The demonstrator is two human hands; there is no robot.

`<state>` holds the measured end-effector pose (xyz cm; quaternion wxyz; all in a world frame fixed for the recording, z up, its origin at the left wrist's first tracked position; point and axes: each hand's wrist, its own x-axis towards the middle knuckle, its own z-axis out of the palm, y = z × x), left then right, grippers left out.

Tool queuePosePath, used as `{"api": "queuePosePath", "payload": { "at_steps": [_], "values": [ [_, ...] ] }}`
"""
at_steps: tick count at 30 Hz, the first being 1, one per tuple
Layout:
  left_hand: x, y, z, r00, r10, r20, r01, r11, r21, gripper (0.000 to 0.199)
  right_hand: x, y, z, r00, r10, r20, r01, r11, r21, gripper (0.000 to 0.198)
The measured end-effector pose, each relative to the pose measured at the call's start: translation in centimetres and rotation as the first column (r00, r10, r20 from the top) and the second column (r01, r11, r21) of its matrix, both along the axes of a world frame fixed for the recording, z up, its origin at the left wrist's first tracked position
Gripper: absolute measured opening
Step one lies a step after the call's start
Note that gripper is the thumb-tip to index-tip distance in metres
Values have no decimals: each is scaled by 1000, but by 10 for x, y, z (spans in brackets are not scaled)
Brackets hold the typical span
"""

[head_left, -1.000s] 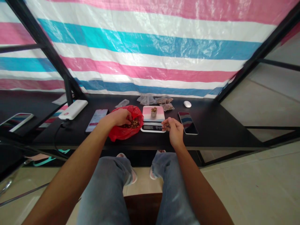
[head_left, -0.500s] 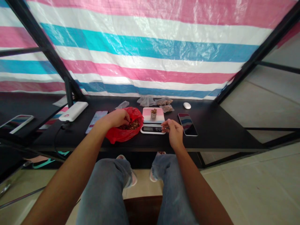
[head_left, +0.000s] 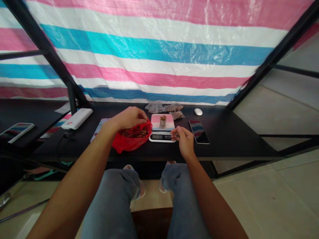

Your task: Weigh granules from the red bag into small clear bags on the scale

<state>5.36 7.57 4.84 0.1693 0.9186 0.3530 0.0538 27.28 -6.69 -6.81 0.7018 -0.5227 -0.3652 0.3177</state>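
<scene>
Left hand (head_left: 136, 117): held over the rim of the red bag (head_left: 131, 144), left of the scale (head_left: 156, 124), with thumb and fingers pinched together; whether anything lies between the fingertips cannot be told. Right hand (head_left: 185, 139): at the right front corner of the scale, fingers loosely curled, tips over the control strip; whether they grip anything cannot be told. The red bag stands open and holds a mass of small brown pieces (head_left: 133, 133); its right edge meets or closely adjoins the scale. A small cup (head_left: 162, 123), upright and heaped with brown pieces, rests on the pink-and-white plate of the scale. The display is too small to read.

Just beyond the scale lie clear bags (head_left: 156, 108) and, to their right, two filled bags (head_left: 173, 108). Right of the scale is a dark-screened phone (head_left: 199, 132), with a white mouse (head_left: 198, 112) beyond it. Well to the left of the scale are a second phone (head_left: 97, 128), partly hidden by the left forearm, and a white device (head_left: 77, 119) with a black cable. The black worktop (head_left: 231, 136) carries these items; a striped sheet (head_left: 154, 53) hangs behind the scale.
</scene>
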Motion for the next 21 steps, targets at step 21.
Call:
{"api": "queuePosePath", "payload": {
  "at_steps": [21],
  "values": [
    [90,24,-7,971,-230,60,227,973,52,26,2,1,-2,1000,8,7,-8,1000,13,50]
  ]
}}
